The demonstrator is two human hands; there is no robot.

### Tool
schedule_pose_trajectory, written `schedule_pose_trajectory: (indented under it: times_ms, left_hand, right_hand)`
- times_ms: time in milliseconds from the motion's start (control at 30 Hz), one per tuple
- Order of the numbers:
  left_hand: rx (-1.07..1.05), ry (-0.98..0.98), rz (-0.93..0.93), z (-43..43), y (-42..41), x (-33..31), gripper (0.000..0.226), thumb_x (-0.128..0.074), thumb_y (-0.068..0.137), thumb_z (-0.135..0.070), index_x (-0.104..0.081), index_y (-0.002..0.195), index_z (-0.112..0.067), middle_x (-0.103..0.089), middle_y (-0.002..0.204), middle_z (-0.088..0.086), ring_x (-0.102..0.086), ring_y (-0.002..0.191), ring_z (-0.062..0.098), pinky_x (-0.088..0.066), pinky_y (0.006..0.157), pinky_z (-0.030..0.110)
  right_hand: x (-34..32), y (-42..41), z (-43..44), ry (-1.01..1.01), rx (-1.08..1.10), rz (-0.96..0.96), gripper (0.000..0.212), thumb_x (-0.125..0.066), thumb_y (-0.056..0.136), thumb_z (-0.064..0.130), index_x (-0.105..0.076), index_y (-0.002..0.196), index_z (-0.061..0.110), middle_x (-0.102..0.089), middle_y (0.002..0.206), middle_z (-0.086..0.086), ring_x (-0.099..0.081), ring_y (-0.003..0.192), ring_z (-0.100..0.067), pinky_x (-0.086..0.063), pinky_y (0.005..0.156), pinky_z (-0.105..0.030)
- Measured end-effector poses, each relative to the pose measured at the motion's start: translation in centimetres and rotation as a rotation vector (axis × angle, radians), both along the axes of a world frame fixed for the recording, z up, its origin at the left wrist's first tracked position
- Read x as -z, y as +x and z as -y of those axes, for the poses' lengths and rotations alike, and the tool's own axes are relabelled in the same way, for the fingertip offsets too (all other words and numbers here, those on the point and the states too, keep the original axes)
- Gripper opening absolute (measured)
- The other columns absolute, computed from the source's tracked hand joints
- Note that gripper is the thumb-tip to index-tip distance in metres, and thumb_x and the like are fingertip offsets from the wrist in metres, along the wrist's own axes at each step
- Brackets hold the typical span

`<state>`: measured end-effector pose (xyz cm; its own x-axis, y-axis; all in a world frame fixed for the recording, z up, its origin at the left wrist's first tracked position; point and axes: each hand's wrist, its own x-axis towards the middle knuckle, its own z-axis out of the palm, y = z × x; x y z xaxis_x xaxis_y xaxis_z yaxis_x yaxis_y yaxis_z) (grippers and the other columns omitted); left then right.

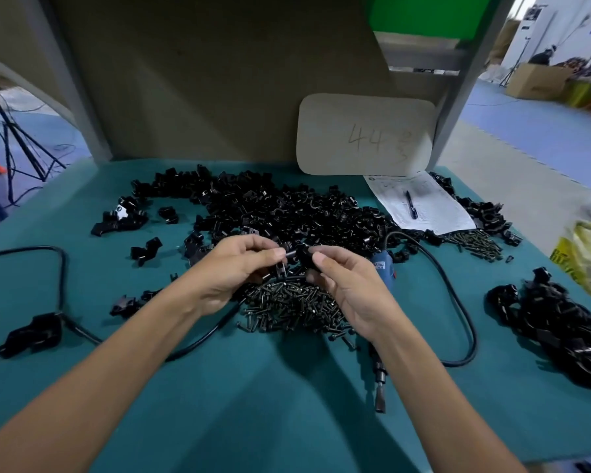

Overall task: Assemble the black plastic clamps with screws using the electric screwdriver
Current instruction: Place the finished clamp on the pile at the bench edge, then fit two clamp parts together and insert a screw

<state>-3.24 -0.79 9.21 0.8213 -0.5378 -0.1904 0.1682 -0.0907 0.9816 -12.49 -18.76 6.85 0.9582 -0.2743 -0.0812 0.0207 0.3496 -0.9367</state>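
1. Clamp pieces (296, 255) pinched at fingertip level, just above the screws (287, 310) and near the big clamp heap (287, 209).
2. Left hand (236, 268) curled on one piece; right hand (348, 291) pinching the other; pieces touching in the middle.
3. Screwdriver (380, 370) flat on the table (253, 421), beneath the right wrist, long axis running away from the body, bit end nearer the person.
4. Right hand closer to it; probably a short drop down and back.
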Motion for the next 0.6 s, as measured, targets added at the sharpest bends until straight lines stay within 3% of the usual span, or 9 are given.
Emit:
schedule_pose_trajectory:
  times_ms: [100, 200, 300, 433, 533, 600]
  left_hand:
    - [0.031, -0.044, -0.047, 0.3, -0.7, -0.1, 0.007, -0.067, 0.094, -0.013, -0.066, 0.101, -0.012, -0.070, 0.097, 0.009, -0.065, 0.080, 0.015, -0.058, 0.066, 0.028]
    - [-0.028, -0.115, -0.170, 0.7, -1.2, -0.1, 0.022, -0.068, 0.092, -0.006, -0.059, 0.112, -0.005, -0.068, 0.097, 0.017, -0.069, 0.073, 0.024, -0.062, 0.062, 0.036]
    - [-0.062, -0.044, -0.073, 1.1, -1.3, 0.2, 0.022, -0.075, 0.085, -0.003, -0.067, 0.106, -0.008, -0.071, 0.088, 0.011, -0.066, 0.073, 0.019, -0.059, 0.064, 0.029]
    - [-0.010, 0.003, 0.020, 1.2, -1.4, 0.4, 0.019, -0.077, 0.085, -0.008, -0.076, 0.102, -0.014, -0.076, 0.091, 0.001, -0.067, 0.081, 0.007, -0.052, 0.070, 0.018]
    - [0.029, -0.031, -0.042, 1.0, -1.3, 0.2, 0.027, -0.079, 0.080, -0.008, -0.075, 0.106, -0.008, -0.075, 0.100, 0.007, -0.066, 0.089, 0.014, -0.054, 0.083, 0.025]
    - [0.036, -0.062, -0.079, 1.0, -1.3, 0.0, 0.032, -0.080, 0.072, -0.009, -0.074, 0.103, -0.007, -0.073, 0.099, 0.008, -0.067, 0.088, 0.016, -0.057, 0.082, 0.025]
  right_hand:
    - [-0.7, -0.2, -0.3, -0.029, -0.003, 0.040, 0.017, -0.054, 0.105, 0.012, -0.071, 0.108, 0.010, -0.073, 0.093, -0.002, -0.067, 0.073, -0.015, -0.058, 0.068, -0.025]
    - [-1.0, -0.4, -0.3, 0.054, -0.025, 0.069, 0.014, -0.055, 0.104, 0.010, -0.069, 0.110, 0.010, -0.073, 0.094, -0.003, -0.069, 0.079, -0.016, -0.059, 0.074, -0.027]
    - [-0.8, -0.5, -0.3, 0.035, -0.038, 0.070, 0.020, -0.066, 0.095, 0.000, -0.072, 0.111, 0.011, -0.071, 0.095, -0.004, -0.068, 0.081, -0.015, -0.058, 0.080, -0.025]
    - [-0.4, -0.6, 0.1, -0.153, -0.027, 0.031, 0.028, -0.074, 0.092, 0.008, -0.065, 0.118, 0.012, -0.069, 0.098, -0.005, -0.067, 0.082, -0.016, -0.058, 0.081, -0.031]
    - [-0.6, -0.7, 0.5, -0.130, -0.047, 0.029, 0.022, -0.078, 0.083, 0.020, -0.071, 0.104, 0.016, -0.073, 0.094, -0.002, -0.069, 0.088, -0.016, -0.058, 0.082, -0.032]
    - [-0.7, -0.9, 0.5, -0.062, -0.088, 0.053, 0.015, -0.075, 0.084, 0.019, -0.077, 0.099, 0.019, -0.073, 0.091, -0.002, -0.069, 0.088, -0.016, -0.060, 0.079, -0.033]
